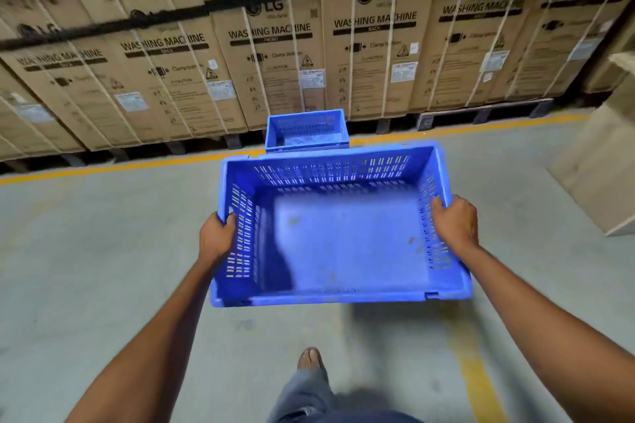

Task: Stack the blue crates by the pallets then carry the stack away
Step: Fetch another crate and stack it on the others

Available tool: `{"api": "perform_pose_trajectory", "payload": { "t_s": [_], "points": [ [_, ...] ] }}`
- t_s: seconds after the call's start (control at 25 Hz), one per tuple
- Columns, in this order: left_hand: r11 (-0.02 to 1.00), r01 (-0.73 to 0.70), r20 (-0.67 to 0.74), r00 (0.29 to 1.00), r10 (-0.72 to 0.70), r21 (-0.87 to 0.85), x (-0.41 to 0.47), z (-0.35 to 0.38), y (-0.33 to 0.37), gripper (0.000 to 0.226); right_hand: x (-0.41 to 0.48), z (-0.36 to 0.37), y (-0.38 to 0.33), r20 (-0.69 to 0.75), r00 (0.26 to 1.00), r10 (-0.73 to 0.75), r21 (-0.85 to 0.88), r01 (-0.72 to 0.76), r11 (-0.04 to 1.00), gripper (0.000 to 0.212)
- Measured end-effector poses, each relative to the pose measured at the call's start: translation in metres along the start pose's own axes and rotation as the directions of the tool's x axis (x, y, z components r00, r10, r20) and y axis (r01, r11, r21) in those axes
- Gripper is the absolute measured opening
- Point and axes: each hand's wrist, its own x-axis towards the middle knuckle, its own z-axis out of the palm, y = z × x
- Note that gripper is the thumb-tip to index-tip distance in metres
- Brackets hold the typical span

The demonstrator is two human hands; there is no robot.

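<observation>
Two blue crates matter: the carried crate (343,240) is gripped at its short end walls, the left hand (216,237) curled over the left rim and the right hand (455,221) curled over the right rim, so its long axis runs across the body; the floor crate (305,132) lies straight ahead, beyond the carried one's far rim and lower, slightly left of its middle, hence marginally nearer the left hand; it stands at the yellow line (137,165), just before the pallets (481,113) under the washing-machine cartons (374,55); its long side seems to run the same way, so a forward-and-down move without turning should probably nest them.
</observation>
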Motion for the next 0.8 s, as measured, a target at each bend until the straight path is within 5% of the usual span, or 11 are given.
{"api": "perform_pose_trajectory", "payload": {
  "t_s": [0.16,0.36,0.8],
  "points": [
    [0.999,0.004,0.242,0.970,-0.014,0.040,0.131,0.009,0.021,0.034,0.115,0.047,-0.062,0.318,0.931,0.180,0.105,-0.224,0.969,0.023],
    [0.987,0.148,0.319,0.934,-0.162,0.070,0.263,0.027,0.041,0.038,0.210,0.100,-0.128,0.580,0.791,0.194,0.091,-0.300,0.950,0.032],
    [0.965,0.179,0.312,0.921,-0.233,0.193,0.509,0.082,0.105,0.034,0.391,0.263,-0.220,0.408,0.892,0.195,-0.091,-0.173,0.981,0.026]
  ]
}}
